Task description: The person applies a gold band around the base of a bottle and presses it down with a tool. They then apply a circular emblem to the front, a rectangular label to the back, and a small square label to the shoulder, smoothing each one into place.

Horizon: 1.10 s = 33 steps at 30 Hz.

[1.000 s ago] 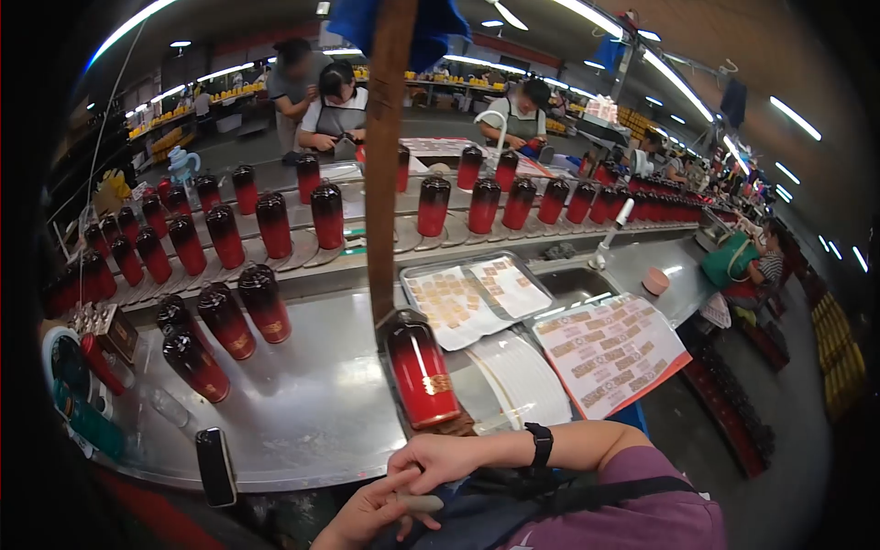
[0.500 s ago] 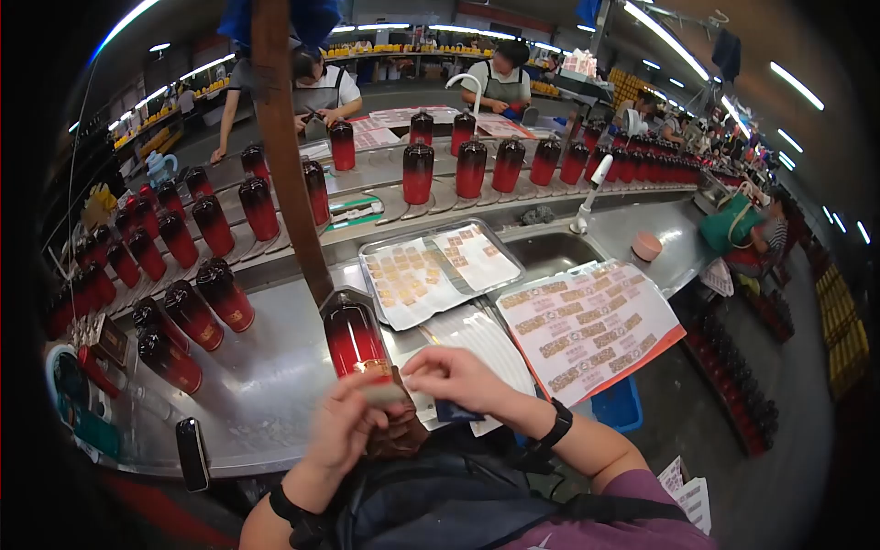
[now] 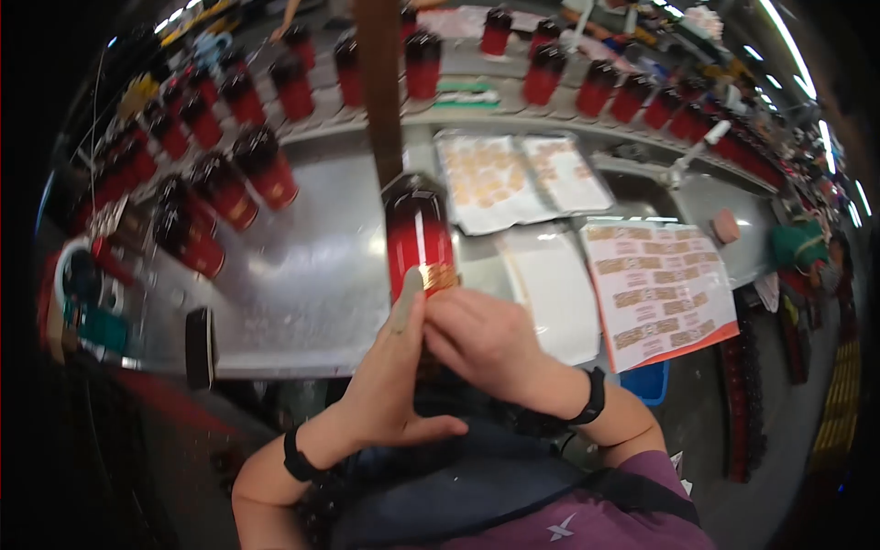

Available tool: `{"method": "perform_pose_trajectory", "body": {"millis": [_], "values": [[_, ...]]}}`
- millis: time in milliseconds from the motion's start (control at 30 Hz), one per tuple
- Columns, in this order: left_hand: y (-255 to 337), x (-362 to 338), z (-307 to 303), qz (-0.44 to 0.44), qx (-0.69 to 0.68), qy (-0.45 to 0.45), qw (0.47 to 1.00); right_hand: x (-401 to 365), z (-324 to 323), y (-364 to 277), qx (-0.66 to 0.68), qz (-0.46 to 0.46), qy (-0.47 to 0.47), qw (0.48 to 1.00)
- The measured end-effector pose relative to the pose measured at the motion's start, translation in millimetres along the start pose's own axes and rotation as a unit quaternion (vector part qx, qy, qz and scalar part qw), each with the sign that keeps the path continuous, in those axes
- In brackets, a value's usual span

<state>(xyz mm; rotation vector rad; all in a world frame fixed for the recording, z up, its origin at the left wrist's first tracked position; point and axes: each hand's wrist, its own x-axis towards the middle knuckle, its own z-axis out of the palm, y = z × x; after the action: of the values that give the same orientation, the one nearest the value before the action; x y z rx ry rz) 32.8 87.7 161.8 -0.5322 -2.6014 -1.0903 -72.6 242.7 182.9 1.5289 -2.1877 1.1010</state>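
Bottle location: on the steel bench, just nearside of the wooden post; the bottle has its dark neck end toward the post. Lying or tilted: cannot tell.
Left hand: the left hand keeps its fingers straight, one in a grey cover, over the bottle's near end; thumb spread away.
Right hand: the right hand has fingertips bunched at the gold mark; whether they pinch anything, cannot tell.
Bottle handling: judged stiff, slippery from its gloss, possibly fragile; weight uncertain.
Bottle grip: the plain red sides appear the better hold, off the gold mark.
Bench edge: nearside of the post, close to both hands.
Bench room: widest left of the post, up to the bottle group.
Right-side limits: paper stack and steel tray, right of the post.
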Motion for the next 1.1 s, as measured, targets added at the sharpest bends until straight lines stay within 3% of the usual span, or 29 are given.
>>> {"method": "perform_pose_trajectory", "body": {"millis": [100, 167, 333, 400, 433, 500, 533, 600, 667, 733, 800, 900, 1100], "values": [[-10.2, -6.3, 4.4, -0.048, -0.058, -0.025, 0.997, 3.4, 9.7, 0.9, 0.042, 0.022, -0.026, 0.999], [-21.8, -4.3, 10.4, 0.013, -0.112, 0.035, 0.993, 0.5, 17.2, 0.7, 0.069, 0.010, -0.019, 0.997], [-31.1, 1.1, 8.5, 0.006, -0.141, 0.049, 0.989, 0.7, 15.6, 6.0, 0.073, 0.009, 0.003, 0.997], [-41.0, 3.2, 8.2, -0.061, -0.207, 0.199, 0.956, -7.0, 4.6, 19.5, 0.173, 0.095, -0.057, 0.979], [-47.6, 3.0, 2.7, -0.065, -0.211, 0.195, 0.956, -10.3, -8.5, 24.3, 0.226, 0.228, -0.071, 0.944], [-57.8, 1.2, -9.4, -0.037, 0.025, 0.166, 0.985, -18.7, -31.9, 50.9, 0.378, 0.414, -0.088, 0.823], [-56.4, 2.5, -6.8, -0.040, 0.021, 0.160, 0.986, -29.8, -38.5, 70.1, 0.410, 0.451, -0.104, 0.786], [-49.0, 8.2, 5.3, -0.061, 0.182, 0.099, 0.976, -48.3, -47.1, 85.0, 0.462, 0.507, -0.100, 0.721], [-50.2, 9.2, 24.7, -0.082, 0.154, 0.097, 0.980, -62.2, -43.0, 85.9, 0.520, 0.516, -0.076, 0.677], [-57.4, 9.2, 39.5, -0.089, 0.064, 0.154, 0.982, -68.1, -37.0, 76.0, 0.495, 0.525, -0.082, 0.688], [-62.8, 8.5, 41.7, -0.089, 0.070, 0.156, 0.981, -67.8, -39.6, 71.1, 0.515, 0.525, -0.107, 0.669], [-63.9, 8.3, 43.7, -0.090, 0.069, 0.168, 0.979, -63.7, -25.4, 58.2, 0.504, 0.481, -0.030, 0.717], [-58.3, -8.4, 44.8, -0.076, 0.106, 0.182, 0.975, -55.4, -16.2, 44.6, 0.417, 0.451, -0.048, 0.788]]}}
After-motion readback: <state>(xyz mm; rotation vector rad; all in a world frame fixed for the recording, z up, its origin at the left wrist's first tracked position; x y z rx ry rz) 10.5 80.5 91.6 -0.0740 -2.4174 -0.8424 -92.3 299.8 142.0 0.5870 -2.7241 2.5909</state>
